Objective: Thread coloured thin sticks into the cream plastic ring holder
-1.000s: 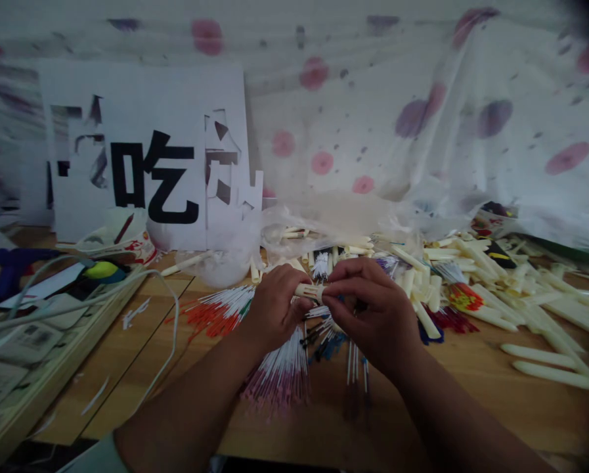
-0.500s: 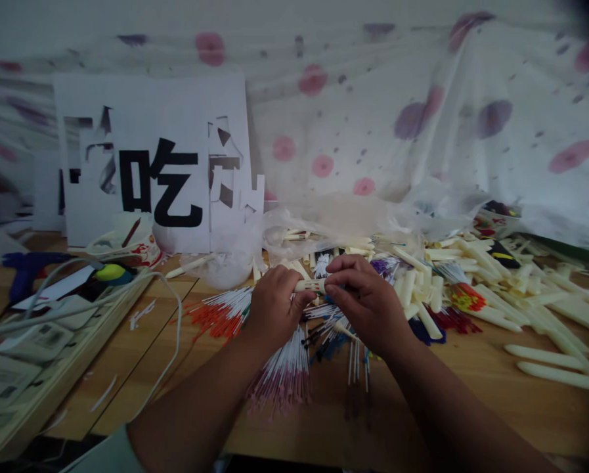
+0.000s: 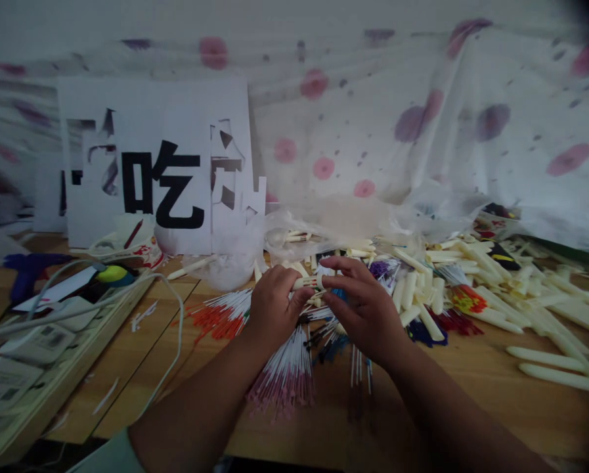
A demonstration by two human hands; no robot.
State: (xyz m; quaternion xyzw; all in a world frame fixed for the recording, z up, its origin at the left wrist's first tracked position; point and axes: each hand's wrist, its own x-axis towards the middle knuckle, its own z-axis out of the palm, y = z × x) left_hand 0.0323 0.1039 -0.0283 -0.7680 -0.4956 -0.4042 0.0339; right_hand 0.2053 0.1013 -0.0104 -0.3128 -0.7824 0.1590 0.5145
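Observation:
My left hand [image 3: 274,301] is closed around a short cream plastic tube [image 3: 306,282] with small dark and reddish marks on its side. It lies level between thumb and fingers. My right hand [image 3: 360,299] is at the tube's right end, fingertips curled against it, one finger raised above. Below both hands, a fan of white sticks with pink tips [image 3: 287,378] lies on the table. Left of my left hand spreads a bundle of orange-tipped sticks [image 3: 220,318]. Dark and blue-tipped sticks [image 3: 329,341] lie under my right hand, partly hidden.
A heap of cream tubes [image 3: 491,276] covers the right side of the wooden table [image 3: 141,374]. On the left are a power strip [image 3: 77,387] with plugs and cables, and a blue glue gun [image 3: 33,272]. A white board [image 3: 90,217] with cut-out characters stands behind.
My right hand's fingers have spread slightly at the tube's end, showing more of that end. My left hand keeps its hold on the tube. The camera view has shifted slightly.

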